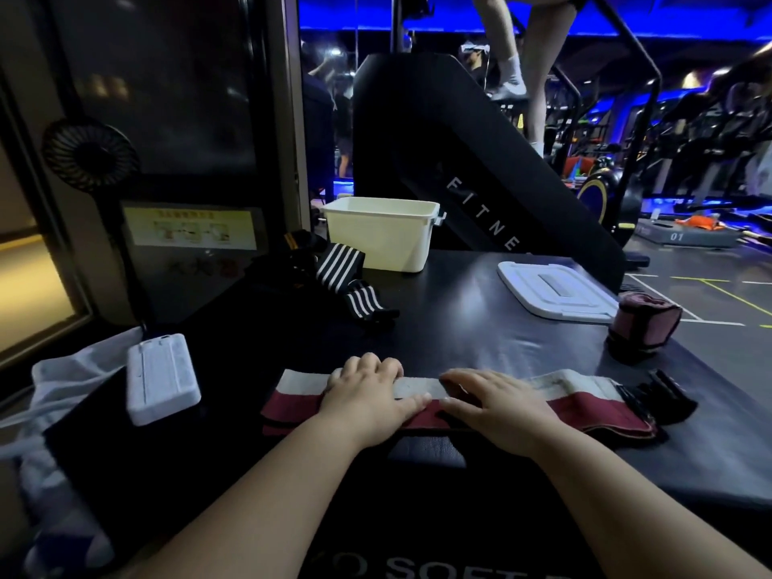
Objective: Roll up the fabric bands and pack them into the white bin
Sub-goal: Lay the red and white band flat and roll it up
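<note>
Maroon-and-white fabric band (417, 385) lies unrolled and flat along the near edge of the black desk (480, 328), well in front of the white bin (380, 240), with its black strap end (664, 397) trailing off to the right. Both hands rest on top of its middle stretch. The left hand (367, 394) sits knuckles-up, its fingers (367, 365) bent over the band's far white edge and the thumb lying along the seam between white and maroon; the fingertips are hidden, so I cannot tell whether they pinch the cloth or only press it. The right hand (501, 405) lies flat, its fingers (463, 380) straight and spread, pointing left toward the other hand and pressing the band down without gripping it. The bin stands open at the far edge of the desk. Its lid (555, 292) lies flat to the bin's right, with a rolled pink band (643, 323) just beyond the lid's right corner. Black-and-white striped bands (346, 277) lie loose just left of and in front of the bin.
</note>
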Action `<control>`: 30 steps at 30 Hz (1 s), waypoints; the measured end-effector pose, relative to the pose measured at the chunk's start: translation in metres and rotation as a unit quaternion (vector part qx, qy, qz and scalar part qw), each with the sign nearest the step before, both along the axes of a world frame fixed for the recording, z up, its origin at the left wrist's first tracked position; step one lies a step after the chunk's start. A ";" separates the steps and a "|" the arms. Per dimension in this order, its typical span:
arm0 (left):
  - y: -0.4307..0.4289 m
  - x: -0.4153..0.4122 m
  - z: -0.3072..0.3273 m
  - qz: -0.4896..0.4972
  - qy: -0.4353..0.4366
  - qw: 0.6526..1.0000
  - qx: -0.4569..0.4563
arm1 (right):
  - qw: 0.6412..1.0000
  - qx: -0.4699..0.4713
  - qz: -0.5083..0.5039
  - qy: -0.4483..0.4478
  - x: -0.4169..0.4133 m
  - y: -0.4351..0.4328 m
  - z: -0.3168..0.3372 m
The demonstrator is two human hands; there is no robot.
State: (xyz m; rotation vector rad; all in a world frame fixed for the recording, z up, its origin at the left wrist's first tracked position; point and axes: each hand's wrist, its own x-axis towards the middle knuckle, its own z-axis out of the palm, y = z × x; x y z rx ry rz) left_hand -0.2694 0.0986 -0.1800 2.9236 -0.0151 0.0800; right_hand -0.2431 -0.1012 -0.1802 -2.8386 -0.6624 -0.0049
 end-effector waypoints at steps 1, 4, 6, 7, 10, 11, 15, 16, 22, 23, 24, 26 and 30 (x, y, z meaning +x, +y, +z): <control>-0.001 -0.002 -0.001 0.006 -0.009 1.000 0.009 | 1.000 -0.005 0.000 -0.005 0.000 0.001 0.000; 0.000 -0.007 -0.003 0.020 -0.025 0.999 0.019 | 1.000 -0.020 0.006 -0.016 -0.001 0.002 0.000; 0.003 -0.009 -0.004 0.020 -0.026 0.999 0.021 | 1.000 -0.020 0.013 -0.015 -0.001 0.001 -0.002; 0.005 -0.010 -0.005 0.019 -0.028 0.999 0.022 | 1.000 -0.023 0.011 -0.016 0.000 0.001 -0.003; 0.017 -0.012 -0.006 0.009 -0.027 1.000 0.013 | 0.999 -0.039 0.013 -0.023 0.000 0.002 -0.002; 0.022 -0.012 -0.007 0.003 -0.021 1.000 0.008 | 0.998 -0.052 0.017 -0.020 0.000 0.001 -0.002; 0.043 -0.018 -0.010 0.002 0.013 1.000 0.014 | 0.997 -0.074 0.019 -0.013 0.000 0.000 -0.005; 0.046 -0.020 -0.010 0.008 0.016 1.000 0.018 | 0.997 -0.075 0.018 -0.018 0.000 0.000 -0.006; 0.054 -0.030 -0.011 0.051 0.015 0.998 0.026 | 0.996 -0.081 0.018 -0.028 -0.002 0.001 -0.002; 0.054 -0.030 -0.011 0.052 0.014 0.998 0.028 | 0.996 -0.079 0.019 -0.028 -0.003 0.001 -0.001; 0.054 -0.030 -0.011 0.054 0.014 0.998 0.028 | 0.996 -0.081 0.020 -0.027 -0.003 0.002 -0.002; 0.054 -0.030 -0.010 0.054 0.015 0.998 0.029 | 0.996 -0.080 0.019 -0.029 -0.002 0.002 -0.002; 0.053 -0.030 -0.010 0.053 0.013 0.998 0.031 | 0.996 -0.079 0.022 -0.026 -0.001 0.003 -0.002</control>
